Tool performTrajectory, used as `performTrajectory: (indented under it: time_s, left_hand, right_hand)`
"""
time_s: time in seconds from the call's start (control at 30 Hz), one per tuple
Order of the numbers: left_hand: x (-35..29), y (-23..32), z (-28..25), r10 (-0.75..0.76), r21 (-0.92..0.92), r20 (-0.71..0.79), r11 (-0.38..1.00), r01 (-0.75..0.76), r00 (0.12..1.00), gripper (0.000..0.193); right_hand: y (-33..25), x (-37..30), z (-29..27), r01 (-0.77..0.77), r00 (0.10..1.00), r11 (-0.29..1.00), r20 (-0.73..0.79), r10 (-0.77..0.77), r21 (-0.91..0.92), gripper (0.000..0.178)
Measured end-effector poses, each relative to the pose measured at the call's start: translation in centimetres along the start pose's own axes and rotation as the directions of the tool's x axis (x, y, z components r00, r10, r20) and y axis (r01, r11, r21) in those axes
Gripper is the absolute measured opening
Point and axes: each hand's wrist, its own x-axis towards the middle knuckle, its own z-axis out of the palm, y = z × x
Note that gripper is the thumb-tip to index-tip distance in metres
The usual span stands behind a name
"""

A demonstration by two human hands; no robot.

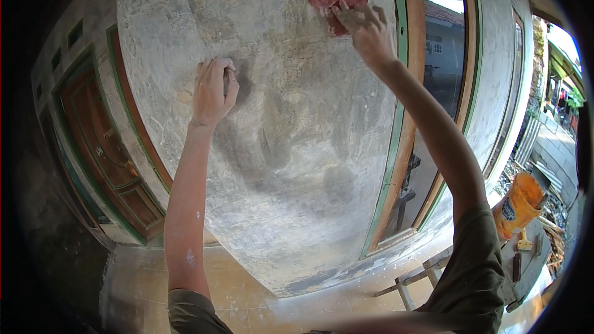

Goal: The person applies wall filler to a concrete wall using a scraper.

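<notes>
High on a patchy grey and white plastered wall [291, 124], my right hand [371, 31] holds a red putty scraper [337, 0]. Pale filler lines the scraper's upper edge, which lies against the wall, and the fingers and thumb press on its red body. My left hand [213, 93] is raised lower and to the left, close to the wall. Its fingers are curled toward the thumb around a dark gap; whether something sits in there is hard to make out. White specks of filler mark my left forearm.
A wood-and-green window frame [408, 111] borders the wall on the right, and a brown door [102, 142] stands at left. An orange bucket [513, 210] rests on a worn tabletop [532, 266] at lower right. Beneath my right arm is a wooden stool [405, 294] on the tiles.
</notes>
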Motion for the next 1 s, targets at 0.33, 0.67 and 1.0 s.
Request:
performTrajectory:
  time_s: [0.33,0.67,1.0]
  left_hand:
    - [0.0,2.3,1.1,-0.08,0.054,0.033,0.995,0.078,0.996,0.018]
    - [0.8,4.2,1.7,-0.025,0.118,0.047,0.993,0.019,0.999,0.019]
    - [-1.0,3.7,2.3,0.006,0.104,0.014,0.995,-0.007,1.0,0.02]
  right_hand:
    - [3.3,-4.6,-5.3,0.077,0.997,0.732,-0.048,-0.061,0.677,0.041]
    - [1.0,-4.6,-1.8,-0.018,0.995,0.956,-0.092,0.047,0.294,0.021]
    - [4.7,0.3,-5.2,0.081,0.96,0.827,-0.266,0.085,0.556,0.019]
